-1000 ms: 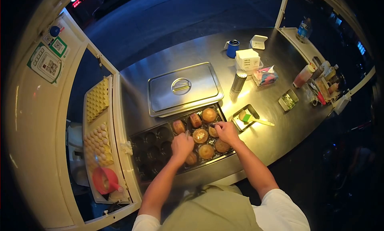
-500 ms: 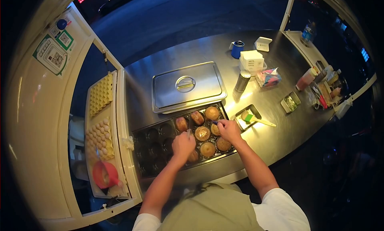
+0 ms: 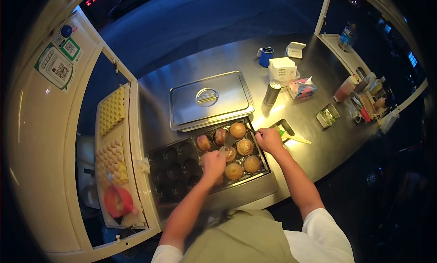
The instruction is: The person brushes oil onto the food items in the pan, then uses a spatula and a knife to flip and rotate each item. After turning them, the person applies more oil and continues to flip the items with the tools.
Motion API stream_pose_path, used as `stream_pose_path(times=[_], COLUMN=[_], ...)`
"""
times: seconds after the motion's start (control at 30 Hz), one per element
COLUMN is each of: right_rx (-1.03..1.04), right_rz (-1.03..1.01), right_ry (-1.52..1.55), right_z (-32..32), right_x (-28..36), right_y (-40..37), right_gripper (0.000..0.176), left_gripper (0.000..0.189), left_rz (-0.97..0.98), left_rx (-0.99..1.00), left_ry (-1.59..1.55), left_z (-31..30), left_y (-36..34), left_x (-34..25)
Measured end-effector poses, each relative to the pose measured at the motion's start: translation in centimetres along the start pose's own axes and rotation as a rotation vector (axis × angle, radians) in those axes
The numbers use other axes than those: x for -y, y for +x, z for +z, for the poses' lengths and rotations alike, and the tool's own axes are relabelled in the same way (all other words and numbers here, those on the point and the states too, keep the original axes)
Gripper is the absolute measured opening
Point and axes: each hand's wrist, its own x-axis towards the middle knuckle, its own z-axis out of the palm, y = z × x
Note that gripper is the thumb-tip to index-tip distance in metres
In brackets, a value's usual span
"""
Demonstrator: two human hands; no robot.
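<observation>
My left hand (image 3: 214, 164) is closed around a small flat metal spatula (image 3: 226, 145), whose blade reaches over the middle of the black moulded pan (image 3: 180, 163). Round browned cakes fill the pan's right part, among them a top right cake (image 3: 237, 130), a cake below it (image 3: 245, 147) and a bottom right cake (image 3: 251, 164). Two cakes, a left one (image 3: 203, 143) and its neighbour (image 3: 221, 136), stand on edge in their cups. Beyond the pan's right edge, my right hand (image 3: 269, 140) is closed on a thin dark tool (image 3: 253, 133), mostly hidden by the fingers.
A lidded steel tray (image 3: 211, 99) lies behind the pan. Right of it are a metal shaker (image 3: 272, 93), a tissue pack (image 3: 302, 88), a dish with a brush (image 3: 297, 138) and a dish of chopped greens (image 3: 327, 116). Egg trays (image 3: 111, 158) and a red jug (image 3: 118, 201) stand left.
My right hand has moved right and up, off the cakes to the pan's edge. My left hand has shifted slightly right, bringing the spatula blade over the middle cake.
</observation>
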Motion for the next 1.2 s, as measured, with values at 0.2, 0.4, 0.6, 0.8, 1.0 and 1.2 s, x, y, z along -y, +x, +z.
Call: stream_pose_path(times=[0.2, 0.4, 0.6, 0.8, 1.0, 1.2], right_rx=[0.064, 0.117, 0.017, 0.053, 0.069, 0.013], right_rz=[0.232, -0.049, 0.248, 0.259, 0.18, 0.199], right_ry=[0.301, 0.481, 0.395, 0.296, 0.217, 0.197], right_z=[3.4, -1.2, 1.8, 0.1, 0.1, -1.7], right_x=[-6.5, -8.8, -5.5, -4.2, -2.5, -0.9], right_y=[3.7, 2.9, 0.8, -0.6, -1.6, -2.6], right_gripper=[0.024, 0.025, 0.03, 0.029, 0.029, 0.029], left_gripper=[0.041, 0.04, 0.043, 0.041, 0.038, 0.036], left_rz=[-0.36, -0.398, -0.167, -0.172, -0.099, -0.086], left_rx=[0.126, 0.182, 0.188, 0.16, 0.103, 0.122], left_ry=[-0.22, -0.13, 0.289, 0.337, 0.339, 0.308], left_z=[0.9, 1.3, 4.8, 3.0, 2.4, 1.0], left_y=[1.5, 3.3, 6.0, 4.6, 2.9, 1.8], left_x=[-3.9, -3.3, -1.3, -4.1, -5.4, -4.0])
